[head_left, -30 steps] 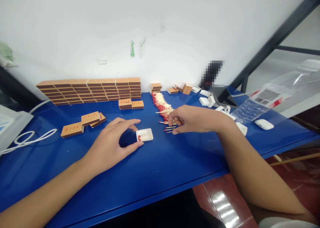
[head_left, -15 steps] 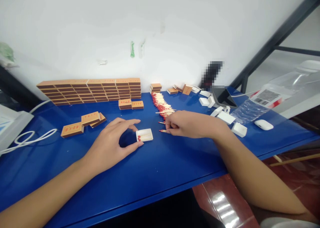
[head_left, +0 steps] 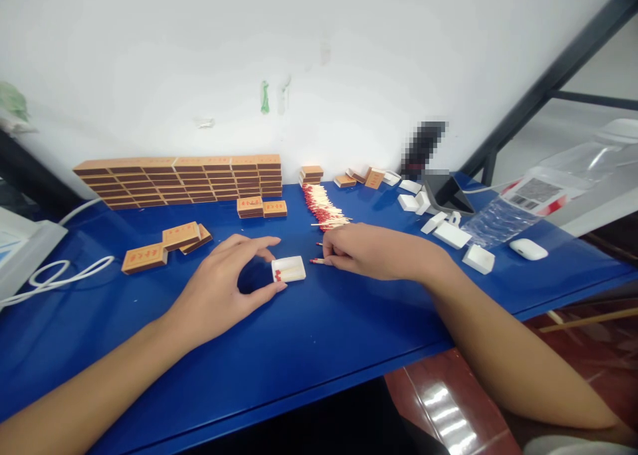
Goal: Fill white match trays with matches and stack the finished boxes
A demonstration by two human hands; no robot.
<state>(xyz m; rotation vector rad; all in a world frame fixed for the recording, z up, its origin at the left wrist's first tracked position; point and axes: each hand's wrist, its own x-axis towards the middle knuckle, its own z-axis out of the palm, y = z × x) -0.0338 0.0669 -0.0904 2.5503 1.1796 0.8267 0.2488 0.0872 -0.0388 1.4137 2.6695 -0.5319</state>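
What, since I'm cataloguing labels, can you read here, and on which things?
Nothing reads clearly.
Orange matchboxes: red characters, too small and blurred.
Bottle label: barcode, any digits too small.
White device, far left: bluish marks, unreadable.
White tray: none visible.

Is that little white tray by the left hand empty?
Not empty: matches lie inside the matchbox tray, their red heads toward the left hand. Exact count unclear.

Bright, even light fills the wall [head_left: 349, 50]; white glare streaks the floor [head_left: 445, 408]. The bottle [head_left: 535, 186] looks stretched rightward; a patch [head_left: 423, 148] is pixelated.
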